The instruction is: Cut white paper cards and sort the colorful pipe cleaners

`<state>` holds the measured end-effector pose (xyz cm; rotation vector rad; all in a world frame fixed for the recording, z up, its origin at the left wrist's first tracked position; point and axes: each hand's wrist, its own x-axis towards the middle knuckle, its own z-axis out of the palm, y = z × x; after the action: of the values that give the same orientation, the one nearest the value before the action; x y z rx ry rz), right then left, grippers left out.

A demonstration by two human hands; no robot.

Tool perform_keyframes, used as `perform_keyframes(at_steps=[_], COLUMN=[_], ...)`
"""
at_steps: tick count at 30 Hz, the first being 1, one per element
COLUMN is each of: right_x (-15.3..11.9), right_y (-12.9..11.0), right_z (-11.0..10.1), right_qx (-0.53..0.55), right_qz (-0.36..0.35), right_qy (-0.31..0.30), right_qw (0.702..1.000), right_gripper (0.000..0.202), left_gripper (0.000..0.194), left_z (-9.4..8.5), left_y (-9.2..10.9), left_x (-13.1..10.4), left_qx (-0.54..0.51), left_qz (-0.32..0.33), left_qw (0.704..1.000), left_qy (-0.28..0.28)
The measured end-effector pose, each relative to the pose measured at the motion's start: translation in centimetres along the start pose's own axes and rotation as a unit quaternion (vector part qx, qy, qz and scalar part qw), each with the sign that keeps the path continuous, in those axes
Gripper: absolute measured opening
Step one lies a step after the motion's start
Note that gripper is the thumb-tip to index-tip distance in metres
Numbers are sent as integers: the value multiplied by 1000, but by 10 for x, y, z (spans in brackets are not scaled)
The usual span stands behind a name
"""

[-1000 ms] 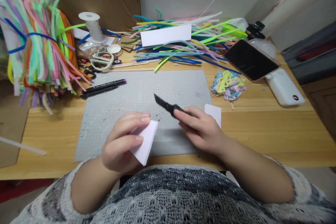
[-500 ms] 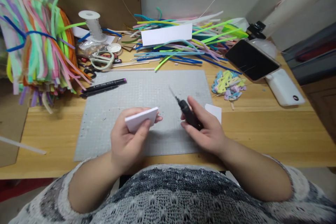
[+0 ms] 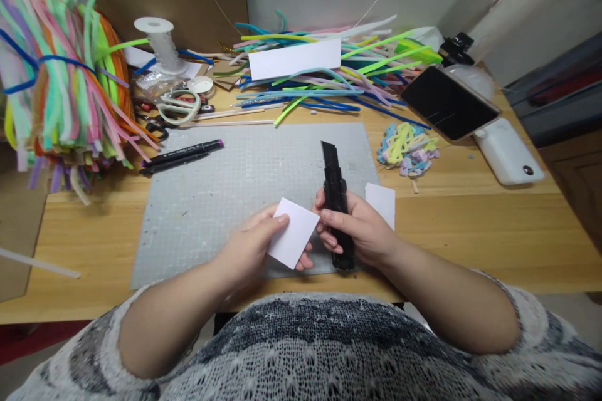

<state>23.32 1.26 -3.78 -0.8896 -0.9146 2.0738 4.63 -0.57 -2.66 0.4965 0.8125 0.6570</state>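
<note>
Between thumb and fingers, my left hand (image 3: pixel 256 238) grips a white square piece of board (image 3: pixel 295 235), its flat face turned up. A black utility knife (image 3: pixel 337 200) is in the grasp of my right hand (image 3: pixel 362 225), the blade out and pointing away from me. The board's right corner reaches the fingertips of my right hand; whether they touch it I cannot tell. Both hands are above the near part of a grey cutting mat (image 3: pixel 263 163). Another white piece (image 3: pixel 382 203) lies by the mat's right edge, beyond my right hand.
Two black markers (image 3: pixel 183 155) lie on the mat's left side. Bundled pipe cleaners (image 3: pixel 70 94) stand at left, with loose ones (image 3: pixel 320 100) along the back under a white strip (image 3: pixel 296 59). Scissors (image 3: pixel 179 106), a spool (image 3: pixel 162 44), a phone (image 3: pixel 449 103) and folded coloured pieces (image 3: pixel 407 147) sit around.
My left hand has moved right and turned the white board face up. The utility knife has swung more upright in my right hand, showing its broad side. The hands are closer together.
</note>
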Motion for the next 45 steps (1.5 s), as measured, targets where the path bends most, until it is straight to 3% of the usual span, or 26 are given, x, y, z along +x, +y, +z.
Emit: perform_keyframes(at_steps=[5, 13, 20, 22, 26, 28, 36, 45], right_x=[-2, -2, -4, -7, -12, -14, -16, -16], right_y=[0, 2, -1, -7, -18, -20, -22, -24], right_z=[-1, -3, -12, -15, -16, -15, -12, -13], right_qx=[-24, -62, -168, -249, -472, -518, -571, -563], right_qz=[4, -24, -121, -160, -276, -302, -330, -350], right_qy=[-1, -18, -3, -10, -62, -87, -62, -70], right_qw=[1000, 998, 978, 955, 835, 796, 749, 745], right_gripper=[31, 29, 31, 36, 32, 33, 36, 35], left_gripper=[28, 27, 25, 26, 35, 37, 36, 31], left_z=[-2, -3, 0, -1, -4, -6, -5, -5], left_y=[-3, -2, 3, 4, 5, 5, 8, 12], left_x=[0, -1, -5, -7, -11, -13, -15, -18], left_qx=[15, 12, 44, 42, 12, 1, 30, 41], left_qz=[-38, -37, -7, -12, -18, -13, -24, -46], left_qw=[999, 999, 999, 999, 998, 997, 997, 995], left_qy=[-20, -36, -1, -8, -59, -74, -65, -74])
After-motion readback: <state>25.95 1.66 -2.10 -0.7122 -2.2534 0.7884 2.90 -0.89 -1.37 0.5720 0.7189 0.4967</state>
